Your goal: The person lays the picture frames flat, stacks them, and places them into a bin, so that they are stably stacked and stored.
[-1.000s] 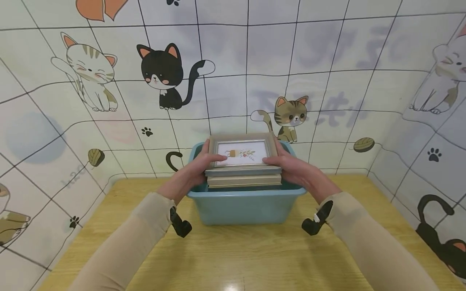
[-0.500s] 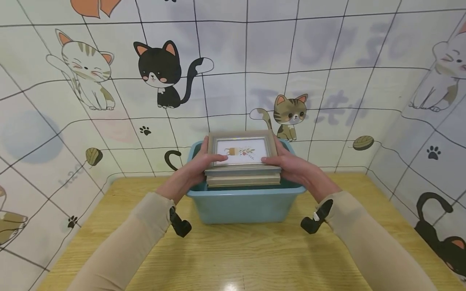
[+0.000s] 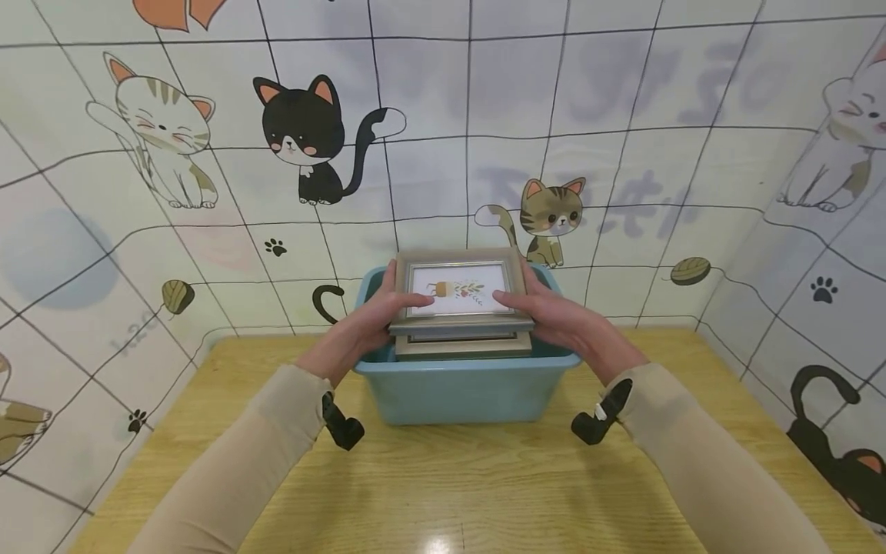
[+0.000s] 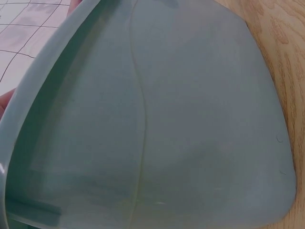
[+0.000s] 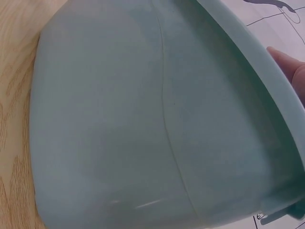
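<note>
Both hands grip a silver-beige picture frame (image 3: 460, 314) by its sides, over the blue plastic basin (image 3: 464, 396) in the head view. My left hand (image 3: 370, 319) holds the left side, its thumb across the frame's front. On the opposite side, my right hand (image 3: 557, 312) has its thumb over the white picture with a plant print. Beneath lies another picture frame (image 3: 464, 350), partly covered, inside the basin. Each wrist view is filled mostly by the basin's outer wall (image 4: 205, 114); only bits of a finger (image 5: 288, 67) show past the rim.
The basin stands on a yellow wood-grain table (image 3: 450, 477), near its back edge. Behind and at both sides hangs a white gridded cloth (image 3: 443, 108) printed with cats. Dark wrist-worn cameras (image 3: 344, 423) stick out below the cuffs.
The lower frame now shows more of its front below the top one, including its inner border. The right thumb has slid slightly inward over the picture. The head view has tipped down slightly.
</note>
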Motion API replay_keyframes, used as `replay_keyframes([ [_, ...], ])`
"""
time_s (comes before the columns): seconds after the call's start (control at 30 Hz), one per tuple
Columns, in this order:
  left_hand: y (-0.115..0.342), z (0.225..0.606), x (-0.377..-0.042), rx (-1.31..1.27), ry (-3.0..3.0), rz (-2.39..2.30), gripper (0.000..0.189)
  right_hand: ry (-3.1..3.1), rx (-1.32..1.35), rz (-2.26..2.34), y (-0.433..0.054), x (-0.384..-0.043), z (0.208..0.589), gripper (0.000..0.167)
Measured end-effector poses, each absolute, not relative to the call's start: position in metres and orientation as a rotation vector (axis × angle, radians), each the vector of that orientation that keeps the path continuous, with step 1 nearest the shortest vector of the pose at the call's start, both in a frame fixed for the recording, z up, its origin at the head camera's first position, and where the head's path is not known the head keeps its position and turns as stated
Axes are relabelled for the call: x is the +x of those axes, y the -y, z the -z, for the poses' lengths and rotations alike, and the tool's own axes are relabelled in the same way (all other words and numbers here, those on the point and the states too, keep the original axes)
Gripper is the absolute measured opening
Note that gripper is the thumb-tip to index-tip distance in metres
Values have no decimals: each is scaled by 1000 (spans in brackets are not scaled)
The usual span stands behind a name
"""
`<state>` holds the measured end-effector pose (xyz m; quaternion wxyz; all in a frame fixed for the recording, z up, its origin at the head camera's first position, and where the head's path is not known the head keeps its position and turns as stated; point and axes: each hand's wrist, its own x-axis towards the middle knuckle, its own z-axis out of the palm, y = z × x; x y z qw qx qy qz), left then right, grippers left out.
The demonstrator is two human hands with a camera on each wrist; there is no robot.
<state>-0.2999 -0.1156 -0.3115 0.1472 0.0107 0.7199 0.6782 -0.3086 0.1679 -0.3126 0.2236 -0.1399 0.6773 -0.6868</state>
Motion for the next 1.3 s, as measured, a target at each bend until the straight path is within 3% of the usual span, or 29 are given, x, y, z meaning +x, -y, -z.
replay_keyframes([
  [0.97,116,313,-300,30,-2163,-1883,117,-2054,-345,1775,-167,-310,314,105],
  [1.3,113,313,-299,32,-2152,-1876,115,-2006,-366,1806,-168,-311,317,94],
])
